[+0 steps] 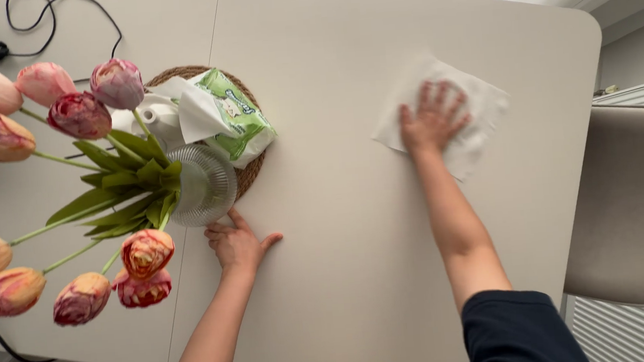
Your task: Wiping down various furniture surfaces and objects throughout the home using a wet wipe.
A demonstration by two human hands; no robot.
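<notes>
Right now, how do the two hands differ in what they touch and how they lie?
The right hand lies flat with fingers spread on a white wipe; the left hand rests on the bare table, fingers curled. The right hand is farther out across the table, its arm stretched; the left hand sits nearer, beside the ribbed glass vase. Both rest palm down on the table.

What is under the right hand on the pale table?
Under the right hand lies a thin white wipe, spread flat on the pale table. The table surface beneath the wipe is covered, so its state cannot be seen.
</notes>
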